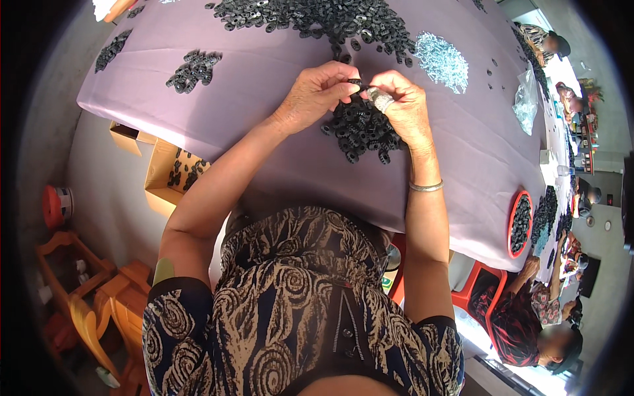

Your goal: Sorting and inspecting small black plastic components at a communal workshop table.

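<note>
My left hand [314, 96] pinches a small black part [354, 83] between thumb and finger above the lilac-covered table [475, 165]. My right hand [403, 109], with pale wrapping [382, 99] on a digit, is closed at the other end of that part, its fingertips almost meeting the left ones. Just beneath both hands lies a pile of black plastic pieces [363, 135]. Beyond them spreads a larger black heap [310, 20], with a mound of small light-blue pieces [441, 61] to its right.
Smaller black clusters [191, 69] lie at left. At right are a clear bag [525, 99], a red bowl of black pieces [511, 231], and several co-workers [518, 317] along the tables. A cardboard box [160, 198] and wooden chairs [99, 297] stand lower left.
</note>
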